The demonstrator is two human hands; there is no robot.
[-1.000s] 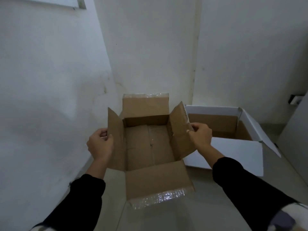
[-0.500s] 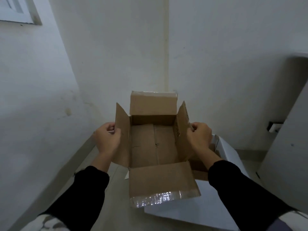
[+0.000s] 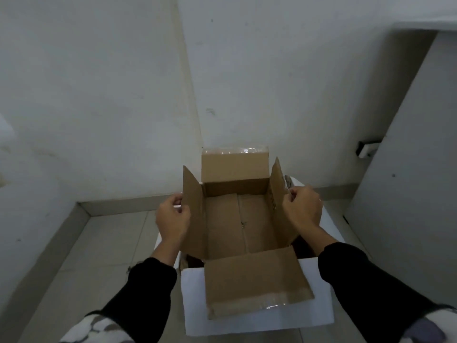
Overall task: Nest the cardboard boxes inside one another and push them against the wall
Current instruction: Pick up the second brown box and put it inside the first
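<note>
I hold an open brown cardboard box [image 3: 237, 224] by its two side flaps, all flaps standing up or folded out. My left hand [image 3: 173, 219] pinches the left flap and my right hand [image 3: 303, 209] pinches the right flap. The brown box sits over or partly inside a larger white box [image 3: 257, 315] on the floor, whose near flap and right rim show around it. How deep the brown box sits in the white one is hidden. Both boxes look empty.
White walls meet in a corner [image 3: 195, 115] just beyond the boxes, with a low skirting [image 3: 123, 205] along the tiled floor [image 3: 99, 256]. A grey door or panel [image 3: 408, 169] stands at the right, near a small wall fitting [image 3: 367, 148].
I carried the brown box rightward from beside the left wall until it came over the white box, and it is now lower, within the white box's outline. Both hands kept their hold.
</note>
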